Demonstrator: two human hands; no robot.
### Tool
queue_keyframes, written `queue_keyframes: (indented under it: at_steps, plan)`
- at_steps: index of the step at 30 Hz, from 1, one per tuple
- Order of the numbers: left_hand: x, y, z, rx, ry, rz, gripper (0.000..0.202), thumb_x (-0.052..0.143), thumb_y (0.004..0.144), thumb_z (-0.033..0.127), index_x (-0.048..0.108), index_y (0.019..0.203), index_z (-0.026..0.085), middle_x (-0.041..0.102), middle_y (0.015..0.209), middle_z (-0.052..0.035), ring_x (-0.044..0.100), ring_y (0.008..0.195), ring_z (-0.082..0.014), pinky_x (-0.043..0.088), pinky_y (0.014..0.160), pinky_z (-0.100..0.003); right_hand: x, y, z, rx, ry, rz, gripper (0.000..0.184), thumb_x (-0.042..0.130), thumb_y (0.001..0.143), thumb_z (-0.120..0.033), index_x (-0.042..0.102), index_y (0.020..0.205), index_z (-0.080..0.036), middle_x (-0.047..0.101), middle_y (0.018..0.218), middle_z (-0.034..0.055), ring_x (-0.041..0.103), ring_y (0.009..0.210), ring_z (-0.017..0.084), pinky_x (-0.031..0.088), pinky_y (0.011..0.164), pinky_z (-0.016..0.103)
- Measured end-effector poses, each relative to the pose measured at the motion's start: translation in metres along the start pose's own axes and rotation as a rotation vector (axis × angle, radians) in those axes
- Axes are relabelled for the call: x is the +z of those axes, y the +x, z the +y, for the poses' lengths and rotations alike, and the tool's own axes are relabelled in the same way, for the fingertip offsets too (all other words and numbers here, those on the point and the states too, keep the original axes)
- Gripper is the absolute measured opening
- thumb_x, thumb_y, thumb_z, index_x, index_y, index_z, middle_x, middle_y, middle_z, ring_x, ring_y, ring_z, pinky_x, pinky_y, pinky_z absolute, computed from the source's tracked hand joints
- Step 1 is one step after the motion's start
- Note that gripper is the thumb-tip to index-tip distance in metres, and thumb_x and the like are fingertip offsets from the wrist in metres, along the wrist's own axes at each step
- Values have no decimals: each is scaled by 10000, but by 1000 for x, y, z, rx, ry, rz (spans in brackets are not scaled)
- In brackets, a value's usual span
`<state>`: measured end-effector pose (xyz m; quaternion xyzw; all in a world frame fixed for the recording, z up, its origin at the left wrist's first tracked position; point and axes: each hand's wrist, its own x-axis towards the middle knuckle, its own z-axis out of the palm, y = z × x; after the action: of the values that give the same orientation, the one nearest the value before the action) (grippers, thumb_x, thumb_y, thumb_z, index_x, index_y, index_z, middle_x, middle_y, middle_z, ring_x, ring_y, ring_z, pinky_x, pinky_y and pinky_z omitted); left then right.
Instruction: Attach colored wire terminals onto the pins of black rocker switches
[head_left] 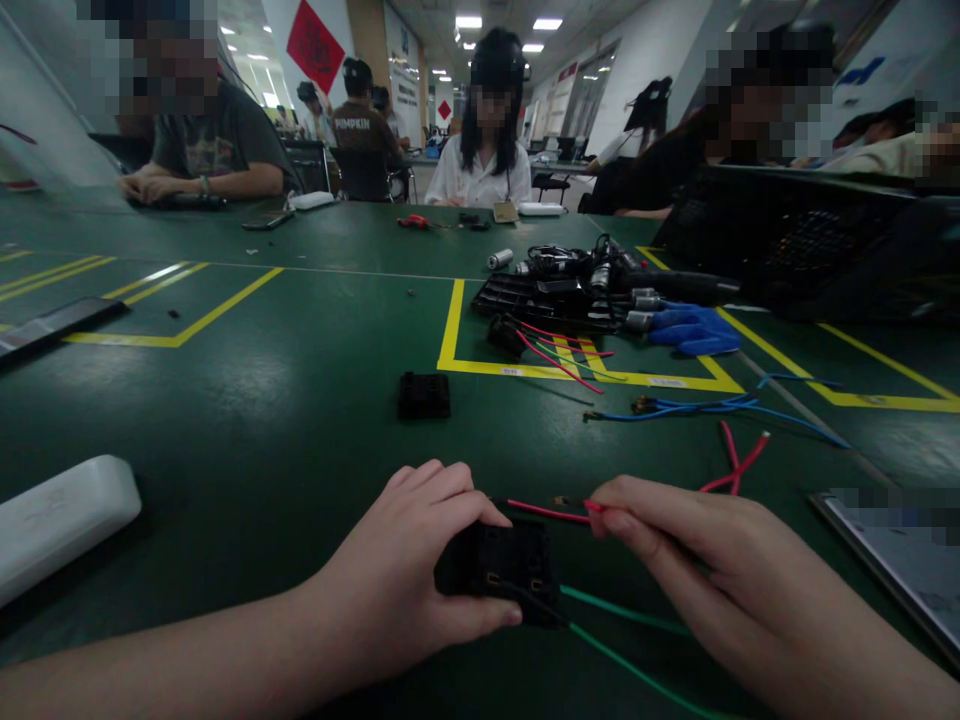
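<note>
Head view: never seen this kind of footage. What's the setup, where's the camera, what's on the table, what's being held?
There is no machine here: a person works with two bare hands, and one camera worn on the head looks forward and down at them.

The left hand grips a small black block resting on the green table; two green wires run out of it. The right hand pinches a red wire by the block's top edge.

Farther out lie a second black block, loose blue wires, a pile of black parts inside yellow tape markings, blue gloves and a white bar at the left. Other people sit at the far side.
</note>
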<state>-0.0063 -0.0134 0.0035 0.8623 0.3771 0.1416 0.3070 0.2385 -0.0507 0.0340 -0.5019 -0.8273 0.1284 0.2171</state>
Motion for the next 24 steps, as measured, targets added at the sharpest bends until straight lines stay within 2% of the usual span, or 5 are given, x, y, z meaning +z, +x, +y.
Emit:
queue_keyframes:
  at_steps: [5,12,17,20,24]
  plan:
    - [-1,0,-1,11,-4,3,406,900,703,244,686,1048,256,618,985,-4,565,933,-259,394,817,-402,6,1,11,-65,-190,147,327,399,987,-144,670,1164,-193,776,1040,76,750,903,210,606,736,336]
    - [2,-3,-2,50,-25,51,406,856,702,220,694,1074,239,597,1002,-25,553,925,-254,408,805,-401,18,6,11,-80,-60,-44,522,340,963,-53,575,1406,-197,683,1219,109,668,1101,177,578,908,349]
    - [3,-3,-3,62,-33,67,419,859,690,212,708,1080,241,608,1003,-23,556,931,-249,418,816,-402,12,2,6,-93,-19,26,296,444,1002,-163,670,1179,-237,720,1101,67,694,1011,180,585,854,318]
    - [2,-1,-4,55,-34,44,432,887,698,242,712,1093,260,617,999,-17,561,938,-249,422,852,-416,3,-1,-1,-89,-9,-75,152,545,959,-190,673,939,-269,731,867,-9,709,757,153,578,665,253]
    - [1,-1,-4,45,-31,23,446,908,707,286,709,1106,268,622,1002,-15,568,950,-254,420,902,-444,-5,-3,-6,-124,-32,-206,156,639,880,-140,609,820,-281,686,727,-74,665,588,115,514,512,207]
